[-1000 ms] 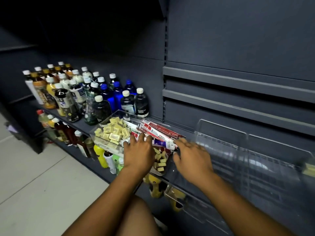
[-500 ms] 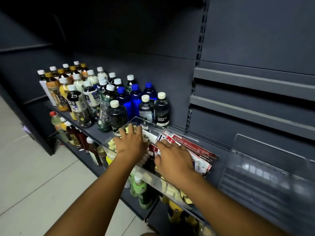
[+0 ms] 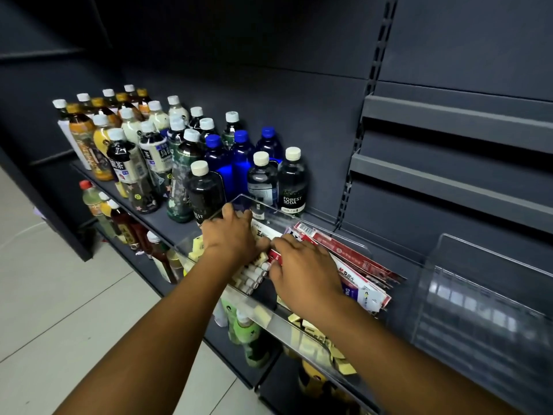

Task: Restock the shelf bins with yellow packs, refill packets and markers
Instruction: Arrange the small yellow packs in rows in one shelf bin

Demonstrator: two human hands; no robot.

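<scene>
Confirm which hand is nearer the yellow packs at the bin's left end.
Left. The left hand is right beside the yellow packs, just to their right; the right hand is farther right, over the refill packets.

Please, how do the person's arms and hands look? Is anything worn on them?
The left grip and the right grip are bare hands without gloves. No sleeves appear anywhere up to the picture's edge, and no watch, bracelet or ring is visible.
</scene>
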